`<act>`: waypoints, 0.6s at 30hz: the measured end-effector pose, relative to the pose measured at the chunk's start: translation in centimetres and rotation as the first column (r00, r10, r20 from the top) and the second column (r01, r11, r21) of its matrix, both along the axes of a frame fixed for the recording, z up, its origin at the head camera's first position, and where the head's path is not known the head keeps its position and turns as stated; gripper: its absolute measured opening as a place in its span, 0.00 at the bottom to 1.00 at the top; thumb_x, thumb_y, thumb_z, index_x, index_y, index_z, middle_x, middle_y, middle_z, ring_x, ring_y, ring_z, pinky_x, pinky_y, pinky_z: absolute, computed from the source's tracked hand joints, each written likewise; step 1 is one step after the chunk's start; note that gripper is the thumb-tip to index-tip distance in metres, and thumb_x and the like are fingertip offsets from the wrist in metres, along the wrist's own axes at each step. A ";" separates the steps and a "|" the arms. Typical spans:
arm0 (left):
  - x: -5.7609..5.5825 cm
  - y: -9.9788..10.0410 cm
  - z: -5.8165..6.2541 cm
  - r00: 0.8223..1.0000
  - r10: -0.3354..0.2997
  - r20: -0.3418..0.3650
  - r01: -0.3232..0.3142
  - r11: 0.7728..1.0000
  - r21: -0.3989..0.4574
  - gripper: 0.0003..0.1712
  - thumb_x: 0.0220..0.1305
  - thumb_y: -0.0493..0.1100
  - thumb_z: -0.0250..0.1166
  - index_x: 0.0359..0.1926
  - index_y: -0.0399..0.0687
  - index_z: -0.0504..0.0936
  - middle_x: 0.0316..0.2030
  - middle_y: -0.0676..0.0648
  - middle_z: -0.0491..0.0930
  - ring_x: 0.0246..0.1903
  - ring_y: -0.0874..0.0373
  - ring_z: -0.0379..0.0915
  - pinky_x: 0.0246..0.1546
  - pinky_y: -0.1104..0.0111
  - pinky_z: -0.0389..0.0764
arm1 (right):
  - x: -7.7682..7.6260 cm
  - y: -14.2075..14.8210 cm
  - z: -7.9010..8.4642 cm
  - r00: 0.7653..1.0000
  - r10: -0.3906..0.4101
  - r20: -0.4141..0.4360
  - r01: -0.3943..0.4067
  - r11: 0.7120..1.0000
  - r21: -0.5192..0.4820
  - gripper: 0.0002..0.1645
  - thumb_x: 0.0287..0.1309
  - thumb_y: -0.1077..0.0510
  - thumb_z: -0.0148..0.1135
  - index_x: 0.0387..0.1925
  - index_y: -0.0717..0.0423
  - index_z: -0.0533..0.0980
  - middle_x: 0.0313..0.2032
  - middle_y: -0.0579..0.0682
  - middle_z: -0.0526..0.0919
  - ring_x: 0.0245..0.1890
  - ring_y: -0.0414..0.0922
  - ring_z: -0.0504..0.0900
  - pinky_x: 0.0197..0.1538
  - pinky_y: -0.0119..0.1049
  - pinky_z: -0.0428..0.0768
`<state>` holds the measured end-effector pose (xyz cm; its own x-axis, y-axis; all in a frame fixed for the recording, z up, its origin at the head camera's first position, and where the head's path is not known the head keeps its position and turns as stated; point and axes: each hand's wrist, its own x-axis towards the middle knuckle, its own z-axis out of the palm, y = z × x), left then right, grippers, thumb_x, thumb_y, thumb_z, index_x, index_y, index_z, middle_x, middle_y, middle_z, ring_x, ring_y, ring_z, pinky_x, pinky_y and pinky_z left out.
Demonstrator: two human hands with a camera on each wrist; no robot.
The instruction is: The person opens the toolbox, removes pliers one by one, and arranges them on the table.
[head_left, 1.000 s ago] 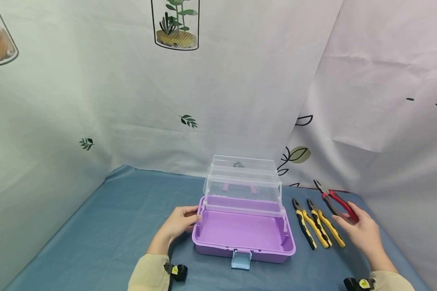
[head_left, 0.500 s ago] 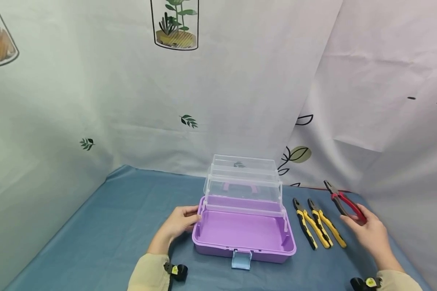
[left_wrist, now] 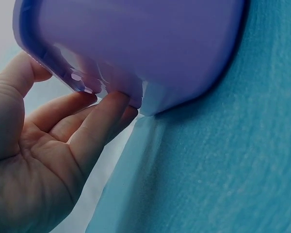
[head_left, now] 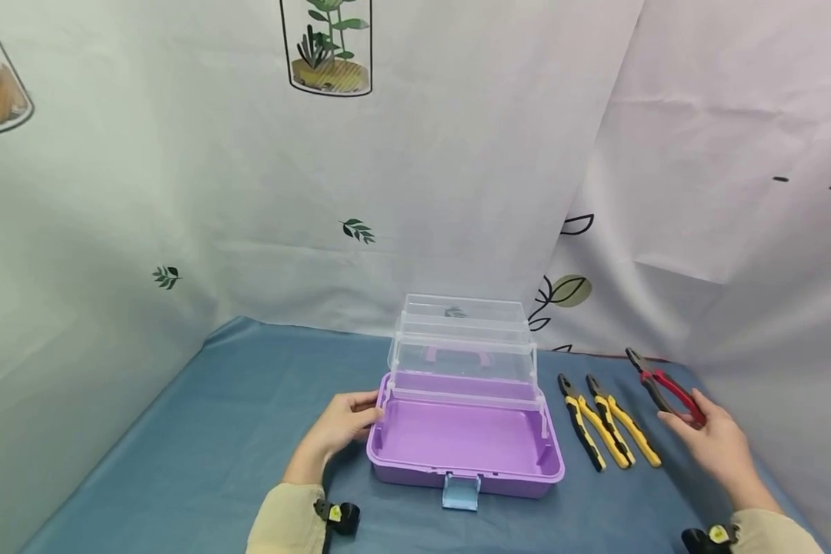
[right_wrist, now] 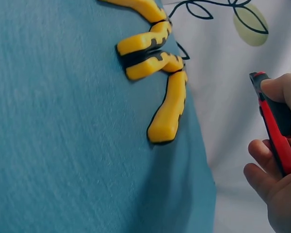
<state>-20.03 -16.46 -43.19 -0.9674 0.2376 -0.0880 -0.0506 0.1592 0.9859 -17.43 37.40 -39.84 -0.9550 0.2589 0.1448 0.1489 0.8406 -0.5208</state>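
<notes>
A purple toolbox (head_left: 464, 438) stands with its clear lid (head_left: 464, 338) tipped back and its blue latch (head_left: 461, 492) hanging down in front. My left hand (head_left: 346, 423) grips the box's left rim; in the left wrist view the thumb is on the rim and the fingers reach under it. At the far right my right hand (head_left: 716, 442) holds red-and-black pliers (head_left: 665, 388) by the handles, nose pointing away to the upper left. Two yellow-and-black pliers lie side by side between box and right hand: the left pair (head_left: 592, 423) and the right pair (head_left: 623, 419).
A blue cloth (head_left: 249, 431) covers the table. White printed curtains (head_left: 284, 192) hang behind it and along both sides. In the right wrist view, the yellow plier handles (right_wrist: 167, 107) rest on the cloth to the left of the hand.
My right hand has moved to the right with the red-and-black pliers, away from the yellow pairs. The left hand stays at the box rim. The head view has shifted slightly.
</notes>
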 end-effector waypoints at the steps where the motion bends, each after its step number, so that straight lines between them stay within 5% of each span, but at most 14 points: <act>1: 0.0 -0.1 0.0 1.000 0.006 0.002 -0.006 1.000 -0.005 0.31 0.61 0.39 0.61 0.63 0.29 0.67 0.57 0.29 0.73 0.49 0.46 0.78 0.44 0.58 0.84 | -0.1 0.0 -0.1 1.000 0.006 0.011 -0.006 1.000 -0.001 0.53 0.61 0.40 0.55 0.67 0.77 0.47 0.47 0.77 0.68 0.44 0.68 0.74 0.35 0.55 0.76; 11: 0.0 -0.3 0.0 1.000 -0.017 0.007 0.017 1.000 0.006 0.32 0.61 0.39 0.61 0.63 0.27 0.66 0.57 0.28 0.72 0.50 0.45 0.77 0.45 0.59 0.84 | -0.3 0.6 -1.0 0.996 0.015 0.090 -0.014 1.000 -0.016 0.53 0.60 0.38 0.55 0.66 0.78 0.50 0.43 0.73 0.76 0.36 0.57 0.78 0.26 0.35 0.73; 18: -0.3 0.1 -0.1 1.000 -0.011 0.011 0.011 1.000 0.004 0.31 0.60 0.38 0.61 0.63 0.28 0.67 0.57 0.28 0.72 0.51 0.44 0.77 0.45 0.59 0.84 | -0.9 1.2 -1.6 0.990 0.018 0.138 -0.013 0.999 -0.033 0.56 0.59 0.35 0.54 0.65 0.79 0.50 0.42 0.72 0.77 0.34 0.53 0.77 0.26 0.34 0.73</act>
<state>-20.35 -16.41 -43.25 -0.9638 0.2482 -0.0977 -0.0598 0.1558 0.9860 -18.29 38.61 -41.46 -0.9692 0.2462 0.0033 0.2083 0.8269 -0.5224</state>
